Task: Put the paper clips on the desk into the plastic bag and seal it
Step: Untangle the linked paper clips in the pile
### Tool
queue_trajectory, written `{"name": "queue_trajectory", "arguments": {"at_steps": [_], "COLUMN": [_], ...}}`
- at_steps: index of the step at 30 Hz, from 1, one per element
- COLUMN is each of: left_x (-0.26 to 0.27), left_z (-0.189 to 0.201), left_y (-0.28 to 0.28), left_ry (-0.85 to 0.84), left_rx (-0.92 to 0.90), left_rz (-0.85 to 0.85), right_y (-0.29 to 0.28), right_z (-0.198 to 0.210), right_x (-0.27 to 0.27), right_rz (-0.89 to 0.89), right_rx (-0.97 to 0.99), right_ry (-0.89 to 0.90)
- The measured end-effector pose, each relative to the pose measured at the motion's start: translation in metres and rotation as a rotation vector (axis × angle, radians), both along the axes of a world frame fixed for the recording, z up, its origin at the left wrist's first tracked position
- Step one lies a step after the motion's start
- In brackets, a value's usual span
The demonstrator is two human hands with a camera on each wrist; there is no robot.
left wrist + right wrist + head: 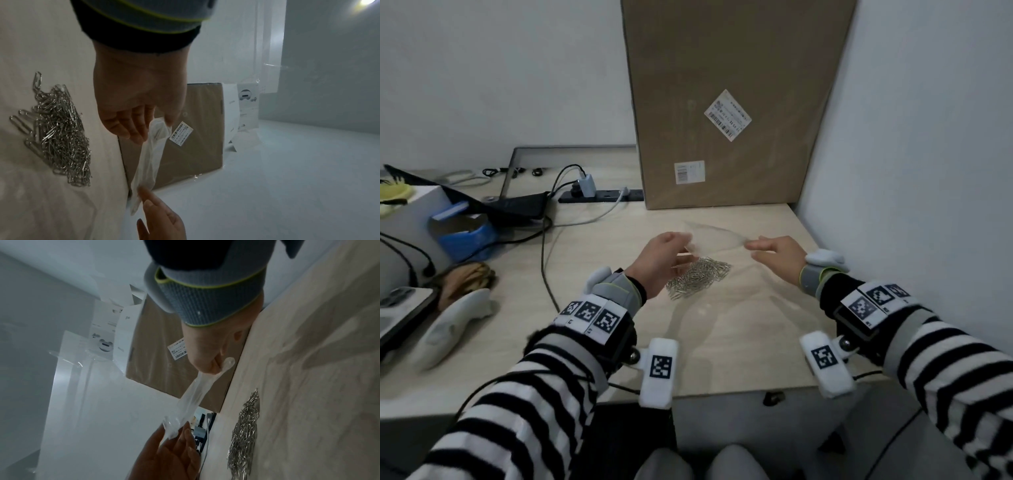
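Note:
A pile of silver paper clips [697, 278] [59, 133] [244, 434] lies on the pale wooden desk [722, 335]. Above the pile a clear plastic bag [717, 238] [149, 159] [192, 400] is stretched between both hands. My left hand [671, 255] [141, 116] pinches the bag's left end, my right hand [770, 251] [209, 356] pinches its right end. The bag looks bunched into a narrow strip in both wrist views. No clips show inside it.
A tall cardboard box [732, 102] stands against the back wall, and a white wall [911, 171] closes the right side. To the left lie a power strip [602, 195] with cables, a blue box [465, 229] and a white device [448, 329]. The desk's front edge [722, 394] is near my wrists.

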State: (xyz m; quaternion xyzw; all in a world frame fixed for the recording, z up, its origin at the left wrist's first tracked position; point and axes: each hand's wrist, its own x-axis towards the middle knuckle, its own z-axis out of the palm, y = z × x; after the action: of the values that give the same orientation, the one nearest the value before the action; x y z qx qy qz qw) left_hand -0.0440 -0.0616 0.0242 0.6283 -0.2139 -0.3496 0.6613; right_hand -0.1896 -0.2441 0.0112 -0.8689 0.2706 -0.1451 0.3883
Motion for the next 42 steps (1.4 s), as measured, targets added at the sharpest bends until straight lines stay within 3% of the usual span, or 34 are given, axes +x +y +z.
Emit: {"name": "queue_trajectory", "arguments": {"at_steps": [5, 9, 14, 22, 32, 38, 42], "left_x": [-0.018, -0.028, -0.056, -0.077, -0.070, -0.066, -0.057], "left_z": [0.010, 0.021, 0.038, 0.040, 0.034, 0.021, 0.017], "left_y": [0.010, 0.008, 0.007, 0.018, 0.042, 0.040, 0.043], "left_ry": [-0.269, -0.470, -0.671, -0.629, -0.764, -0.763, -0.760], "left_rx": [0.079, 0.185, 0.158, 0.092, 0.105, 0.058, -0.029], "left_rz": [0.178, 0.315, 0.283, 0.255, 0.293, 0.233, 0.171], "right_y": [0.032, 0.061, 0.092, 0.105, 0.101, 0.102, 0.100], "right_z": [0.015, 0.030, 0.046, 0.046, 0.039, 0.026, 0.020], "right_x": [-0.007, -0.005, 0.002, -0.012, -0.028, -0.012, -0.001], "right_rz": [-0.039, -0.177, -0.108, -0.159, -0.176, -0.134, -0.017], "right_rx": [-0.061, -0.120, 0.117, 0.150, 0.055, 0.346, 0.457], "right_ry": [0.055, -0.072, -0.202, -0.291, -0.289, -0.475, -0.490]}}
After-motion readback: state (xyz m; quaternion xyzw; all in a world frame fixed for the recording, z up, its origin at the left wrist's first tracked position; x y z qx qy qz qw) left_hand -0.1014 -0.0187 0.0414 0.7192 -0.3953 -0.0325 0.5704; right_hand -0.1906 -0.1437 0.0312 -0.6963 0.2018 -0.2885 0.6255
